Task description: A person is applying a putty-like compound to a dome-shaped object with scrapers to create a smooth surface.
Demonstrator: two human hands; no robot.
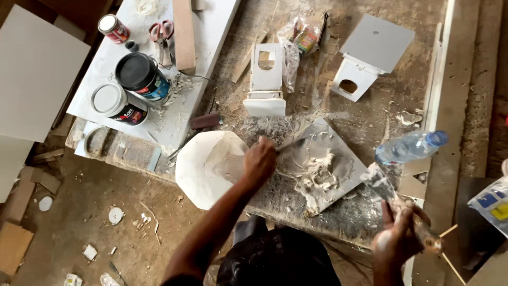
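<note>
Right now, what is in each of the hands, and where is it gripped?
Left hand: putty knife, by its handle. Right hand: second putty knife, gripped by its wooden handle, blade up.

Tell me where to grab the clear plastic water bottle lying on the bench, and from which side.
Grip the water bottle around its clear middle, coming from above. It lies on its side, blue cap pointing right, so the round body is open to a top-down wrap. The right hand is nearest but holds a putty knife.

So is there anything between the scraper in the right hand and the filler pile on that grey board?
Nothing visible. The scraper in the right hand is raised just right of the board; the filler pile lies open, and the water bottle lies farther back.
</note>
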